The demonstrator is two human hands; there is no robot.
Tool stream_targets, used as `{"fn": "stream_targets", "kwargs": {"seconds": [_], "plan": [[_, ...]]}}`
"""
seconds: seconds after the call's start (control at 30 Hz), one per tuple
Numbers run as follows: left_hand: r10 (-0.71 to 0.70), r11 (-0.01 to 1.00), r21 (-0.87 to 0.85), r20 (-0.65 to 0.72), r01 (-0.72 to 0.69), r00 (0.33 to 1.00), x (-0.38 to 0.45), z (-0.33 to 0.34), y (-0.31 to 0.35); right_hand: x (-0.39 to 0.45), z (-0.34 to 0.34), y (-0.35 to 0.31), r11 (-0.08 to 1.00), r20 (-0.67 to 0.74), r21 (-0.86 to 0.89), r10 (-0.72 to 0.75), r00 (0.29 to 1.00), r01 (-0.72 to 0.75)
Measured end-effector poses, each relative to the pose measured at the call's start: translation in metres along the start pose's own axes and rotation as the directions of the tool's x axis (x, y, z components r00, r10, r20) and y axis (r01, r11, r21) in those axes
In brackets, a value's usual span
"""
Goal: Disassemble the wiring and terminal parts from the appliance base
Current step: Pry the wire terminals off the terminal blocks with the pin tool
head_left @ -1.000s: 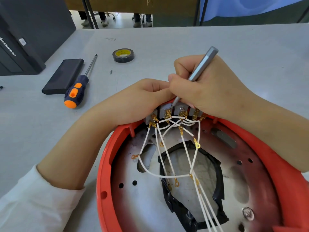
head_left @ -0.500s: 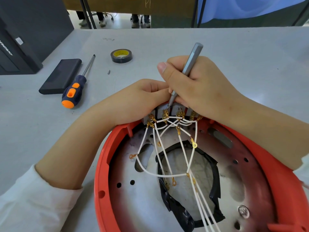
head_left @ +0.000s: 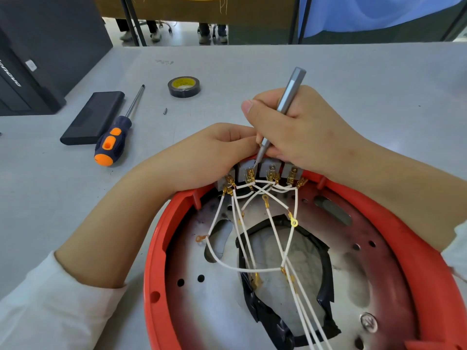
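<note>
A grey worktop [head_left: 353, 79] carried a roll of black tape with a yellow core [head_left: 184, 86] toward its far edge. Nearer the left edge lay a flat black case [head_left: 93, 117], and just beside it a screwdriver with a blue and orange handle [head_left: 111, 145]. A small loose screw [head_left: 165, 111] lay apart. A dark computer tower [head_left: 38, 51] stood at the far left corner

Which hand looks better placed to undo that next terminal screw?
Right hand: it already grips the slim grey screwdriver, tip on a terminal block. The left hand is busy steadying the blocks.
</note>
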State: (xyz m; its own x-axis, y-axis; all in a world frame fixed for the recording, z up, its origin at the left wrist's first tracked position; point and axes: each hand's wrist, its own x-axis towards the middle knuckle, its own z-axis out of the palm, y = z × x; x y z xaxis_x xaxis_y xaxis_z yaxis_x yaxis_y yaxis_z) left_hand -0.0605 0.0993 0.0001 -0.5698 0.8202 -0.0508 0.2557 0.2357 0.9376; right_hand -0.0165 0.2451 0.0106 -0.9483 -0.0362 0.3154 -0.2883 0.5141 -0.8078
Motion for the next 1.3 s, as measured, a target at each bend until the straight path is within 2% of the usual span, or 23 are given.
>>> {"fn": "stream_targets", "kwargs": {"seconds": [0.1, 0.27, 0.47, 1.1, 1.3], "plan": [[0.006, 1.0, -0.009, 0.0, -0.006, 1.0, 0.0008, 0.0, -0.0009, -0.0004, 0.0003, -0.0004, 1.0, 0.001, 0.004, -0.001, 1.0, 0.001], [0.015, 1.0, 0.014, -0.013, -0.015, 1.0, 0.0021, -0.0009, -0.0044, -0.0057, 0.0007, -0.0018, 0.997, -0.095, 0.024, -0.076, 0.992, 0.079], [0.021, 0.998, 0.066, -0.044, -0.018, 0.999, 0.0016, -0.0017, -0.0046, -0.0068, 0.0028, -0.0037, 0.995, -0.001, -0.041, -0.088, 0.996, 0.087], [0.029, 0.996, 0.083, -0.033, -0.026, 0.999, -0.0002, -0.0014, -0.0014, -0.0028, 0.0022, -0.0023, 0.999, 0.024, 0.009, -0.043, 0.999, 0.043], [-0.009, 0.997, 0.074, -0.048, 0.013, 0.999, 0.0005, -0.002, -0.003, -0.0014, 0.001, -0.0009, 0.999, 0.039, 0.019, -0.045, 0.998, 0.044]]}}
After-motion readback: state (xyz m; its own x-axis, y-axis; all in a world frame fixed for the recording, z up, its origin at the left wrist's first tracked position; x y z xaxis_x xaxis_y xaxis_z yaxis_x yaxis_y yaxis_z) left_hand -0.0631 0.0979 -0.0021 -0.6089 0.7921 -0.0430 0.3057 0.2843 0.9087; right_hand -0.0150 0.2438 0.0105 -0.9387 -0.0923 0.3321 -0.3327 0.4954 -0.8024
